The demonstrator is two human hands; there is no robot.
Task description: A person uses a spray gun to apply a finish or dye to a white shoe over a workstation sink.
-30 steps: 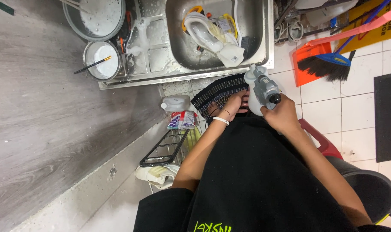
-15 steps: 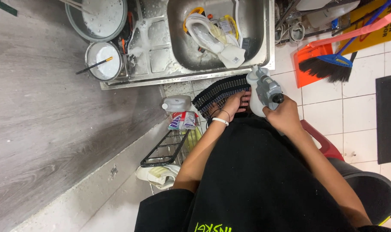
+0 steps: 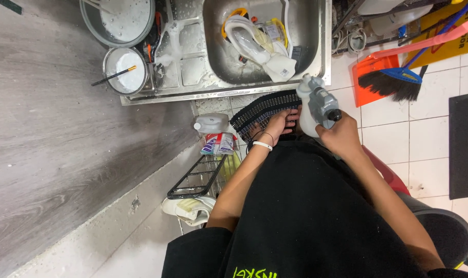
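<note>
Just below the steel sink (image 3: 324,56), laid the left hand (image 3: 280,123) flat on a black ribbed mat (image 3: 260,109), with the fingers stretched out close together and not closed around anything. Held the mat across the lap, its far edge near the front of the sink. Gripped with the right hand (image 3: 342,136) a grey and white spray bottle (image 3: 316,105), fingers wrapped tight around its lower part, just to the right of the mat and touching its right end. Could not tell where the nozzle pointed, nor whether a finger lay on the trigger.

Seemed to be at the spraying of the mat. Judged that, to do it well, should press the mat firmly with the flat palm so that it did not slide, should bring the nozzle over the ribs and away from the left fingers, and should cover row by row.

Saw to the left on the floor a white jug (image 3: 212,123), a coloured packet (image 3: 218,144) and a black wire rack (image 3: 195,177). Saw far to the right a blue broom (image 3: 393,82) against an orange dustpan (image 3: 370,77).
</note>
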